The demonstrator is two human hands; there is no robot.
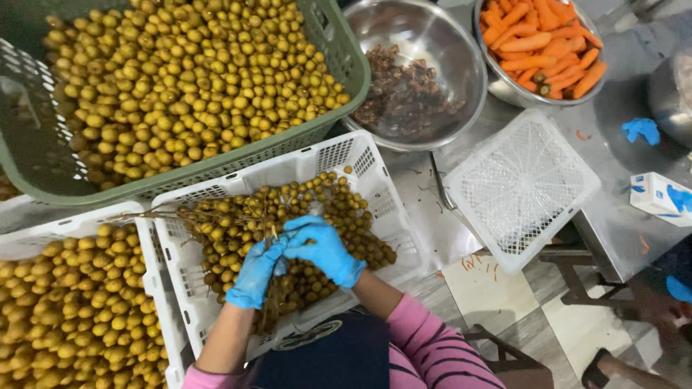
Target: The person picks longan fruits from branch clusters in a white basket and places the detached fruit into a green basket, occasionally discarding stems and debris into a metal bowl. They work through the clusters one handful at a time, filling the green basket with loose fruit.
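At the upper left of the frame a big green plastic basket (339, 54) is filled with loose yellow-brown longans (187, 79). Below it, at the lower left, a white crate (153, 252) holds more picked longans (65, 317). In the lower middle stands a second white crate (375, 176), and inside it lie longan bunches (238, 220) with the fruits on thin brown twigs.

At the upper middle a steel bowl (432, 29) contains dark brown scraps (407, 94), and just right of it another steel bowl (504, 90) is full of peeled carrots (540, 43). Right of the middle, an empty white crate (522, 184) rests upside down on the metal table (613, 144). On this table, at the right edge, are a small white box (652, 194) and a blue crumpled glove (641, 130).

Both hands wear blue gloves and work over the middle crate. The left hand (256, 274) is closed around a bundle of twigs (272, 234), grasping it from below. The right hand (321, 248) is curled over the top of the same bundle, its fingers (299, 227) pinching at fruits there; exactly which fruit they grip I cannot tell. The two hands touch each other. Pink striped sleeves (432, 346) show at the bottom of the frame.
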